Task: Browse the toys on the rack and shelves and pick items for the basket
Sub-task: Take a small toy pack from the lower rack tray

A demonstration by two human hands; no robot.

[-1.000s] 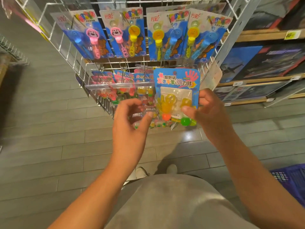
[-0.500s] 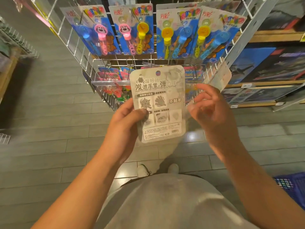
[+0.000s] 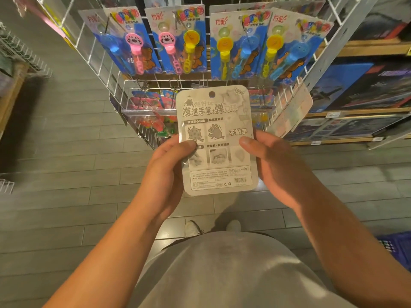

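A toy card pack (image 3: 216, 138) is held upright in front of me with its grey printed back facing me. My left hand (image 3: 169, 172) grips its left edge, thumb on the card. My right hand (image 3: 273, 167) grips its right edge, thumb on the card. Behind it stands a white wire rack (image 3: 106, 70) with hanging bubble wand packs (image 3: 233, 47) on blue cards. Below those, a wire tray (image 3: 142, 127) holds more colourful toy packs. A corner of the blue basket (image 3: 398, 247) shows on the floor at the lower right.
Wooden shelves (image 3: 355, 112) with dark boxed toys stand to the right of the rack. Another wire rack (image 3: 24, 54) juts in at the left edge. Grey plank floor lies below, with my shoes (image 3: 193, 227) near the rack's foot.
The pack was turned from its coloured front to its grey back. It passed into my left hand, and my right hand has now closed on its right edge too.
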